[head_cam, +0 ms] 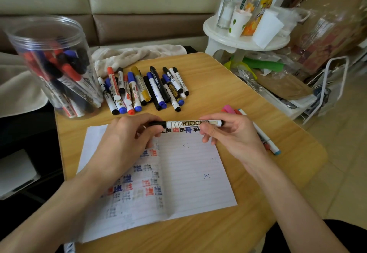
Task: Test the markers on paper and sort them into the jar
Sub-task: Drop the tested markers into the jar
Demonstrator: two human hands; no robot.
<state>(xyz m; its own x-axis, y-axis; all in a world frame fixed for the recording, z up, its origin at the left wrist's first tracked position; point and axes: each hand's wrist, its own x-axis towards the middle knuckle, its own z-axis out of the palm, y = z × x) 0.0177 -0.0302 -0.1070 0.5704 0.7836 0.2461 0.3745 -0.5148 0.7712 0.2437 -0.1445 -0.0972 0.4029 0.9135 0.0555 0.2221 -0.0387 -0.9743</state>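
**Sam:** What are the hands doing?

**Mia:** The left hand (127, 133) has its fingers curled round the black cap (158, 123) of a whiteboard marker (188, 123). The right hand (228, 133) pinches the white body near the other end.

**Sam:** Which way does the marker lie?

**Mia:** Flat, going left to right between the two hands, with the cap end on the left. It hangs just over the top edge of the lined paper (194, 173), which has red, blue and black test marks on it.

**Sam:** What comes next?

**Mia:** I think the cap comes off or gets pushed on. I can't tell which. Either way the move goes sideways, along the marker.

**Sam:** Where is the jar?

**Mia:** The clear jar (49, 64) stands at the far left of the table (228, 78), with many markers inside. It is on the left hand's side, so that hand is nearer. A heap of markers (145, 87) lies past the hands, just right of the jar. A few coloured pens (266, 139) lie beside the right hand.
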